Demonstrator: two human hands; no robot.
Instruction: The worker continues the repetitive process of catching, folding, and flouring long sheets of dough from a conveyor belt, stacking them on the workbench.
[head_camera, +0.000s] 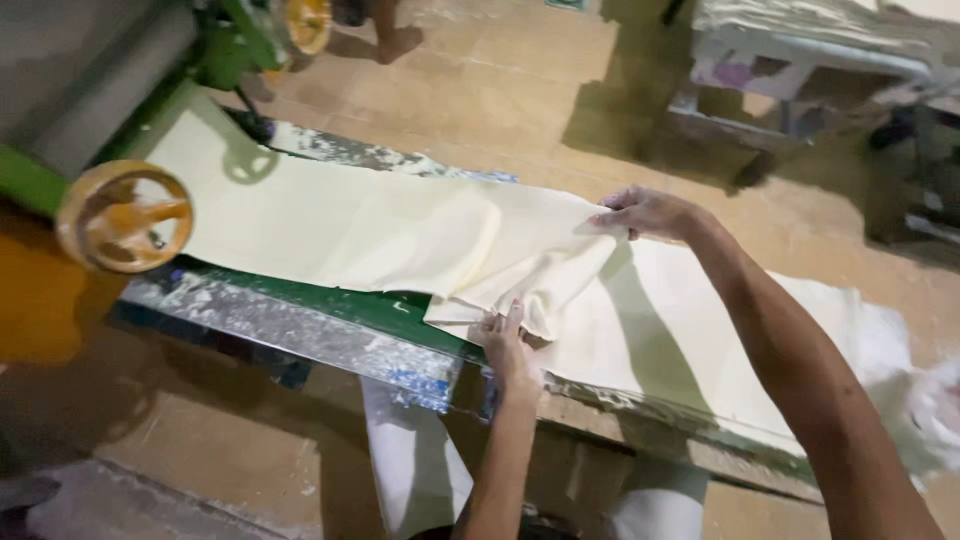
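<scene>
A long, pale-cream sheet of dough (340, 225) runs out from the green rolling machine (60, 150) at the upper left and lies flat along a narrow table (300, 330) with a green edge and a worn, flour-dusted metal side. The person's right hand (645, 212) reaches across to the far edge of the sheet, fingers closed in a pinch on a fold of dough and lifting it a little off the surface, so the sheet creases and hangs between the two hands. The left hand (508, 345) is at the near edge, close to the table's rim, fingers curled down and gripping the lower end of the same fold (the thumb is hidden under the dough, so I can't see how far it wraps). Beyond the fold, to the right, more dough lies flat under the right forearm, and loose white flour (885, 345) is scattered at the far right end of the table. A yellow handwheel (125, 215) sits on the near side of the machine, just beside where the sheet comes out, and a second yellow wheel (305, 22) shows higher up. The floor is tan tile (480, 90); someone's bare foot (395, 40) stands at the top of the view, well apart from the table, and a pale bench-like frame (800, 60) sits at the upper right.
</scene>
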